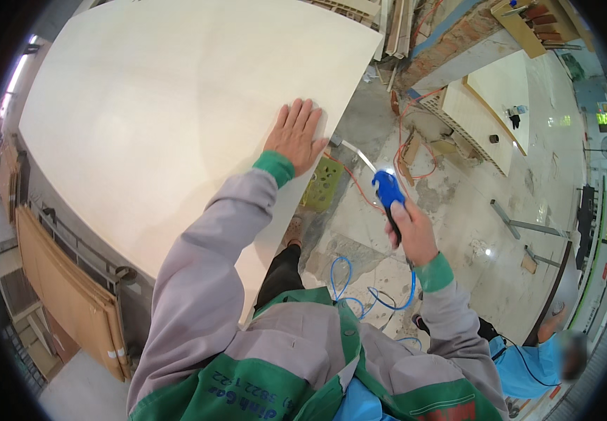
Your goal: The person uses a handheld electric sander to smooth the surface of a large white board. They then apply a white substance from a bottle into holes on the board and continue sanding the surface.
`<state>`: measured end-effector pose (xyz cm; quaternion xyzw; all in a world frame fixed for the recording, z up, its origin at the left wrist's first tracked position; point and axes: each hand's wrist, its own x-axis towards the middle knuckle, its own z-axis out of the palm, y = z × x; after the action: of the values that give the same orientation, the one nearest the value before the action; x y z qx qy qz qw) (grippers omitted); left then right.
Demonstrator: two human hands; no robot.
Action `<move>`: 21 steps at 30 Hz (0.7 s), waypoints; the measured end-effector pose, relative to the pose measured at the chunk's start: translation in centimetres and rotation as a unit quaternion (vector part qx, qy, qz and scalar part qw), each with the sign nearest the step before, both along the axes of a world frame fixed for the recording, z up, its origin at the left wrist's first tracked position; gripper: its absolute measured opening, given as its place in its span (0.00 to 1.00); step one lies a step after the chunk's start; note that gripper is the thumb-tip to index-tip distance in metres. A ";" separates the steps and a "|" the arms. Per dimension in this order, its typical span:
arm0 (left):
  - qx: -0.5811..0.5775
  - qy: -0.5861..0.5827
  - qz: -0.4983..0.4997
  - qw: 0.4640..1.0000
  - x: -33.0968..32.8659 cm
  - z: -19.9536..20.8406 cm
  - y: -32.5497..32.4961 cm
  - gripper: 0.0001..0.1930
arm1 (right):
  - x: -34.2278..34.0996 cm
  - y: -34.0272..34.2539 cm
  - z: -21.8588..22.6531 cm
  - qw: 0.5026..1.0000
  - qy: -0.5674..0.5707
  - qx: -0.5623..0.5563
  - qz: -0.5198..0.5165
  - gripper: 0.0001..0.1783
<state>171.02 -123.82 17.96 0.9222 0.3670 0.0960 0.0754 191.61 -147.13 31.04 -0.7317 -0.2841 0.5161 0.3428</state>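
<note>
My left hand lies flat near the right edge of a large pale board, fingers stretched out and pointing away from me. To the right of the board, my right hand is wrapped round the black handle of a blue air blow gun. Its thin metal nozzle reaches up and left toward the board's edge, close to my left thumb. From the grip a blue air hose runs down and loops beside my legs.
A yellow-green plastic crate stands below the board's edge. An orange cord trails over the worn floor. Flat brown panels lean at the left. Another pale board lies at the far right. A person in blue is at the lower right.
</note>
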 end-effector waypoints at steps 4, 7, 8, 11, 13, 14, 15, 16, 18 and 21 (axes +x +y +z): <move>0.016 -0.006 0.001 1.000 5.2 -0.2 6.6 0.34 | 4.0 8.8 -1.7 0.994 -0.049 0.054 -0.079 0.20; 0.024 -0.014 -0.001 1.000 8.5 -0.3 10.5 0.35 | 7.2 16.1 -2.1 0.982 -0.034 0.073 -0.173 0.20; 0.019 -0.005 0.000 1.000 9.4 -0.3 11.7 0.36 | 7.8 17.6 -1.9 0.984 -0.020 0.070 -0.162 0.21; 0.063 -0.017 0.029 0.997 12.9 -0.8 15.0 0.39 | 8.9 20.1 -1.1 0.984 -0.004 0.063 -0.165 0.21; 0.089 -0.026 0.039 0.995 15.0 -1.3 18.3 0.40 | 8.8 20.0 -1.2 0.977 -0.014 0.077 -0.199 0.21; 0.096 -0.025 0.043 0.994 15.9 -1.7 19.5 0.40 | 9.0 19.3 -0.9 0.982 0.000 0.057 -0.180 0.20; 0.118 -0.019 0.056 0.991 16.6 -1.8 20.8 0.38 | 8.7 18.1 -0.8 0.990 0.025 0.037 -0.132 0.20; 0.117 -0.008 0.050 0.992 16.8 -1.9 21.8 0.36 | 8.3 16.4 -0.7 0.994 0.047 0.011 -0.094 0.19; 0.133 -0.085 0.022 0.987 16.3 -2.1 21.7 0.37 | 6.1 11.9 -0.5 0.997 0.077 -0.016 -0.028 0.19; 0.057 -0.052 -0.019 0.997 11.8 -2.4 17.6 0.44 | 2.3 5.2 0.3 0.993 0.054 -0.084 0.064 0.18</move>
<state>182.84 -106.26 15.58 0.9254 0.3394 0.1629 0.0431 193.93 -141.95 31.35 -0.7094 -0.2674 0.5975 0.2610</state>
